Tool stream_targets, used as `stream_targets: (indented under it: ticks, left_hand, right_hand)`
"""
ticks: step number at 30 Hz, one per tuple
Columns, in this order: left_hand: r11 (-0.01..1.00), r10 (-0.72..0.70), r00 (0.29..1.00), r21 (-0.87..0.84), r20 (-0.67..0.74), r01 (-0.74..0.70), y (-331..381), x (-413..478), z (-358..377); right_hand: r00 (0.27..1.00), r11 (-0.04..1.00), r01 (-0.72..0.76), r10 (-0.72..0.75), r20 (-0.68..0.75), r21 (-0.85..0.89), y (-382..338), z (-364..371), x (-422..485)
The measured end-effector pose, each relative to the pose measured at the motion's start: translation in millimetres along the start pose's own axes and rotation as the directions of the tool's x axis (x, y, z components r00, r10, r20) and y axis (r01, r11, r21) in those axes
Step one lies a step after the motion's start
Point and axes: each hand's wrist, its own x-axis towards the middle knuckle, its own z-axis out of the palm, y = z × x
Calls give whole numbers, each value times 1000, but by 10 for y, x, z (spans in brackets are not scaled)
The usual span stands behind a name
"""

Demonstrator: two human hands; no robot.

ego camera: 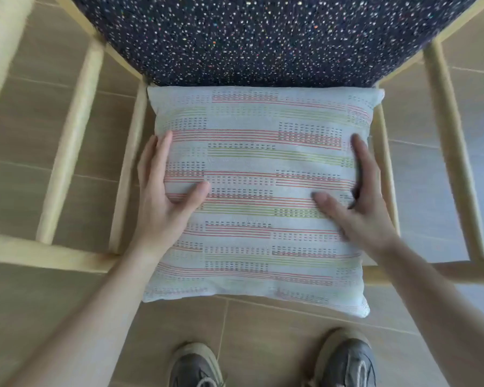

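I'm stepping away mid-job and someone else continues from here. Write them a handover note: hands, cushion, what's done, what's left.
Left hand: fingers straight along the striped cushion's left edge, thumb resting on top.
Right hand: mirrored on the right edge, motion-blurred, thumb on top.
Cushion: flat on the wooden chair, back edge against the speckled dark backrest, front edge reaching past the front rail.
Done: cushion is on the seat.
Left: probably square it up, perhaps ease it back, then let go.
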Motion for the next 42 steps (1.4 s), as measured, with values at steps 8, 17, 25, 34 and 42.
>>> stream_targets:
  ticks: [8, 17, 25, 34, 42]
  left_hand:
    - [926, -201, 975, -306, 96, 221, -239, -79, -44]
    - [918, -341, 937, -187, 81, 350, 795, -642, -535]
    - [864, -450, 883, -185, 132, 468, 2675, -871, -1385]
    - [836, -522, 826, -63, 212, 545, 4333, -284, -2004]
    - [803, -595, 717, 258, 362, 537, 5201, 647, -2325]
  right_hand:
    - [959, 913, -279, 278, 48, 297, 131, 131, -58]
    - [907, 840, -408, 416, 57, 357, -895, -174, -722]
    - [814, 744, -564, 573, 91, 357, -2765, -857, -1124]
    - [728, 708, -685, 661, 180, 171, -4319, -1575, -636]
    - [550, 591, -807, 752, 362, -1, -5194, -2197, 183]
